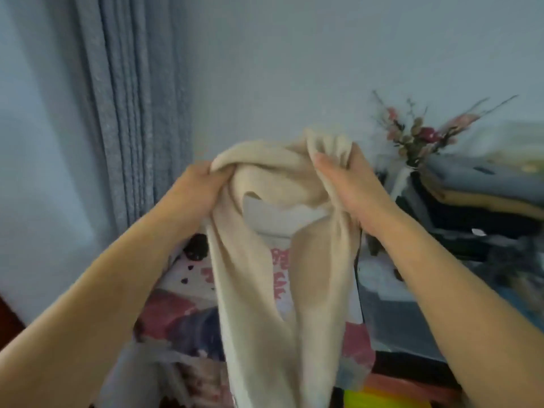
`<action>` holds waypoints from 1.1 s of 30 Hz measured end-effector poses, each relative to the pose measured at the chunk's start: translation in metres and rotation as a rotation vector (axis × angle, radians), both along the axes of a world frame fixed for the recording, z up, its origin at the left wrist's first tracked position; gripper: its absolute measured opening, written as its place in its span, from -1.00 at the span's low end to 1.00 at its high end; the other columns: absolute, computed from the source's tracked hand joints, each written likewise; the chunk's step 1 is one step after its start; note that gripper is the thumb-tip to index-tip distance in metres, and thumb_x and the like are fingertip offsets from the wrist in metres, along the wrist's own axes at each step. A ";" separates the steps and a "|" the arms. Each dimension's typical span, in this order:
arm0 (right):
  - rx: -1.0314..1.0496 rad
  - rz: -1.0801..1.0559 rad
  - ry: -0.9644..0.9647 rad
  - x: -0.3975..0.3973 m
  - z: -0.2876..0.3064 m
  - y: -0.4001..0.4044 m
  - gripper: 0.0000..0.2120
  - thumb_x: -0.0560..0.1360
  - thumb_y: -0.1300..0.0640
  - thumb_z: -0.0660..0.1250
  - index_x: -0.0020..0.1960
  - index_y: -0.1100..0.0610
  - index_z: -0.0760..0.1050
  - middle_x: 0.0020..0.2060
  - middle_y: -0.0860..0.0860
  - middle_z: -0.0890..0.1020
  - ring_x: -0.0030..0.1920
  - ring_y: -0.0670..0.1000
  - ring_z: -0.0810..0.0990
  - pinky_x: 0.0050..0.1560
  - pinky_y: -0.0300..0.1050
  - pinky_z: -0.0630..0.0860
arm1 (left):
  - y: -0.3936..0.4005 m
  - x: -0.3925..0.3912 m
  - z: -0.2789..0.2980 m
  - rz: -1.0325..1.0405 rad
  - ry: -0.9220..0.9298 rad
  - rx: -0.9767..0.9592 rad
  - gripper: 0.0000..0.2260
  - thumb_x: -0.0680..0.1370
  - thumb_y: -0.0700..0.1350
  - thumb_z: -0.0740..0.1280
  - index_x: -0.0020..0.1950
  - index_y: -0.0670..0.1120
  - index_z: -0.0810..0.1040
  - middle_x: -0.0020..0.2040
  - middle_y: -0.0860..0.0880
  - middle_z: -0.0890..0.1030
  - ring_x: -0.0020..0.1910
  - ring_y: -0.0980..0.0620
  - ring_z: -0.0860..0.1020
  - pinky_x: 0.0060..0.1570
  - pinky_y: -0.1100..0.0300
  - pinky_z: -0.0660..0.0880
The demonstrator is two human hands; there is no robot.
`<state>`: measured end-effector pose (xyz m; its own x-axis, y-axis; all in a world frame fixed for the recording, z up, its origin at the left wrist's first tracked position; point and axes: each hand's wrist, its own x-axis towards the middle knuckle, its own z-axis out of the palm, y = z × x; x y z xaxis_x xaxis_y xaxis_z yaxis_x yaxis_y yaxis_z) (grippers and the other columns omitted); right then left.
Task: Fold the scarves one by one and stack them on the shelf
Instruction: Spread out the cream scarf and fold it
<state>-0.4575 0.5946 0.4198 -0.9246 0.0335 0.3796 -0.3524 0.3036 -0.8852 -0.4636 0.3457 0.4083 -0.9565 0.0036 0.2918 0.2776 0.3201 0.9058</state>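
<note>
Scarf: the cream scarf (259, 260) hangs between both hands, its two ends falling down.
Left hand (195, 192): grips the top fold.
Right hand (350, 187): clutches the bunched top.

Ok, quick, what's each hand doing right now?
Left hand: closed, gripping the beige scarf at its top.
Right hand: closed, gripping the same scarf's bunched top, held up in the air.

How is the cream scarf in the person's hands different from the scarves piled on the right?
The cream scarf hangs loose and bunched in the air, gripped by the left hand and the right hand; the stacked scarves lie folded flat in layers. The held one is pale cream; the stack shows grey, mustard and dark layers. Both look like soft fabric.
</note>
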 end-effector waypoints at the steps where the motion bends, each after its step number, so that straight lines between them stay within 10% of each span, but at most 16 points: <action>1: 0.200 0.019 0.057 -0.007 0.012 0.010 -0.45 0.44 -0.18 0.46 0.32 -0.10 0.31 0.07 -0.23 0.55 0.01 -0.29 0.57 -0.07 -0.34 0.48 | 0.006 -0.014 0.026 0.020 0.089 -0.038 -0.78 0.65 0.02 0.30 0.02 -0.06 0.69 -0.03 -0.06 0.71 -0.07 0.01 0.62 -0.03 0.10 0.53; 3: 0.658 -0.029 0.133 -0.032 0.033 0.035 -0.17 0.36 -0.16 0.52 0.49 -0.14 0.14 0.18 -0.10 0.46 0.06 -0.07 0.57 -0.01 -0.18 0.47 | 0.010 -0.049 0.075 0.148 0.255 -0.324 -0.80 0.65 -0.08 0.30 0.09 -0.12 0.69 0.02 -0.11 0.68 0.01 -0.02 0.60 0.00 0.07 0.47; 5: 0.923 -0.224 0.168 -0.067 0.059 0.066 -0.29 0.44 0.03 0.43 0.49 -0.04 0.16 0.22 0.08 0.40 0.08 0.18 0.55 -0.03 -0.05 0.42 | 0.005 -0.083 0.120 0.302 0.328 -0.736 -0.83 0.62 -0.21 0.29 0.11 -0.20 0.65 0.06 -0.26 0.65 0.10 -0.19 0.61 0.03 0.02 0.47; 9: 0.929 -0.639 0.369 -0.115 0.119 0.124 -0.74 0.56 0.21 0.23 0.25 0.20 0.40 0.08 0.19 0.43 -0.17 0.20 0.44 -0.20 0.01 0.39 | 0.001 -0.137 0.192 0.452 0.461 -1.073 -0.89 0.52 -0.35 0.26 0.01 -0.26 0.53 0.01 -0.38 0.56 0.06 -0.39 0.55 0.00 -0.06 0.47; 13: 0.819 -0.762 0.381 -0.135 0.145 0.150 -0.71 0.56 0.18 0.22 0.25 0.23 0.39 0.14 0.22 0.39 0.07 0.26 0.44 -0.17 0.03 0.39 | 0.026 -0.170 0.219 0.617 0.556 -1.032 -0.67 0.54 -0.18 0.37 0.25 -0.23 0.40 0.13 -0.36 0.52 0.14 -0.40 0.52 0.06 -0.18 0.51; 17: 0.984 -0.483 0.105 -0.156 0.095 0.162 -0.55 0.52 0.06 0.32 0.37 0.12 0.36 0.23 0.16 0.36 0.17 0.20 0.46 0.08 0.02 0.48 | 0.030 -0.209 0.157 0.436 0.509 -1.042 -0.60 0.50 0.09 0.46 0.12 -0.06 0.34 -0.01 -0.25 0.61 0.00 -0.32 0.60 -0.14 -0.03 0.47; 23: 1.186 -0.083 -0.349 -0.164 -0.083 0.156 -0.80 0.63 -0.02 0.22 0.18 0.04 0.47 0.04 0.06 0.45 0.09 0.09 0.48 0.10 -0.03 0.44 | -0.007 -0.266 -0.028 0.133 0.128 -1.228 -0.77 0.45 -0.11 0.40 -0.22 0.05 0.34 -0.14 -0.14 0.58 -0.17 -0.18 0.57 -0.17 -0.01 0.56; 28: 0.920 -0.272 -0.546 -0.170 -0.207 0.131 -0.80 0.56 0.34 0.19 0.06 0.19 0.56 0.08 0.17 0.54 0.04 0.15 0.58 0.06 -0.09 0.50 | -0.023 -0.278 -0.159 0.031 -0.135 -1.002 -0.71 0.44 -0.23 0.43 -0.30 -0.03 0.33 -0.17 -0.05 0.40 -0.12 -0.14 0.52 -0.19 0.09 0.45; 33: 0.663 -0.098 -0.613 -0.181 -0.253 0.061 -0.73 0.63 0.18 0.24 0.32 0.04 0.44 0.12 0.02 0.52 0.02 0.02 0.56 0.02 -0.08 0.56 | -0.022 -0.298 -0.213 -0.067 -0.332 -0.712 -0.82 0.49 -0.30 0.33 -0.10 -0.07 0.37 -0.14 -0.05 0.49 -0.12 -0.06 0.48 -0.31 0.18 0.34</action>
